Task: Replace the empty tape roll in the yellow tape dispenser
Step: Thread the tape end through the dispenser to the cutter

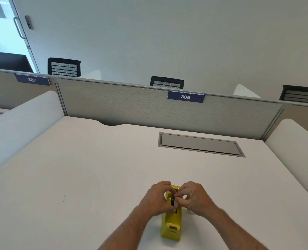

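A yellow tape dispenser [171,225] stands on the white desk near its front edge, cutter end toward me. In its middle slot sits a roll with a dark hub and a pale rim [174,202]. My left hand [159,198] grips the dispenser's left side, thumb by the roll. My right hand [192,196] pinches the roll from the right with fingertips. Both hands hide most of the roll and the dispenser's far end. I cannot tell whether tape is left on the roll.
The white desk [77,177] has a grey cable hatch [201,144] set in at the back right. A grey partition [131,105] labelled 306 closes the far side; white side screens stand left and right. Black chairs show beyond.
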The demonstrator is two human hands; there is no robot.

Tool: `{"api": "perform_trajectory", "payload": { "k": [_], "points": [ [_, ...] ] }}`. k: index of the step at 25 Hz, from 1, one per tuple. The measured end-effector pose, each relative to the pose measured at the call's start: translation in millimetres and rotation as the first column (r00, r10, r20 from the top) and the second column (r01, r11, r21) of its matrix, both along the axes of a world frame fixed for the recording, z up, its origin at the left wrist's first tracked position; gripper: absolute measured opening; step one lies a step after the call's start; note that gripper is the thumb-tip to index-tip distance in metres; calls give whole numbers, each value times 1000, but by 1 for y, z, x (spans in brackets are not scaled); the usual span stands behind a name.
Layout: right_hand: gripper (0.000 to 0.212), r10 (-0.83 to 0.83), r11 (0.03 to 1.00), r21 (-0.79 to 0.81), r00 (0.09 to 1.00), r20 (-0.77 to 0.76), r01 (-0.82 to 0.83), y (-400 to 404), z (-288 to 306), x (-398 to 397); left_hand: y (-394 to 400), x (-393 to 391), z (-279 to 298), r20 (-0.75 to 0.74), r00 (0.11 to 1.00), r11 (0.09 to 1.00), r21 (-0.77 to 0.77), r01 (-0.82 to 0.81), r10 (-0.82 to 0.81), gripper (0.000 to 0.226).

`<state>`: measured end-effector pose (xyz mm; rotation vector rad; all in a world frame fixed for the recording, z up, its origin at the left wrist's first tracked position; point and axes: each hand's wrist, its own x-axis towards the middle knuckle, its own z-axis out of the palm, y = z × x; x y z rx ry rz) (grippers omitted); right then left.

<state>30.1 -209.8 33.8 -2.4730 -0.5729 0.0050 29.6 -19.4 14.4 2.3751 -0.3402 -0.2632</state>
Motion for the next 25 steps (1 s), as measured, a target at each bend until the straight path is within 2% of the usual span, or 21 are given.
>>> {"api": "perform_trajectory", "payload": {
  "k": [14, 18, 25],
  "points": [
    [13, -23, 1000, 11, 999, 24, 23, 0, -1, -1, -1, -1, 1, 11, 1000, 1000, 13, -4, 4, 60],
    [17, -14, 1000, 8, 1000, 15, 14, -1, 0, -3, -1, -1, 2, 20, 1000, 1000, 10, 0, 0, 59],
    [12, -62, 995, 78, 998, -9, 63, 0, -4, -4, -1, -1, 1, 27, 1000, 1000, 19, -3, 3, 59]
  ]
}}
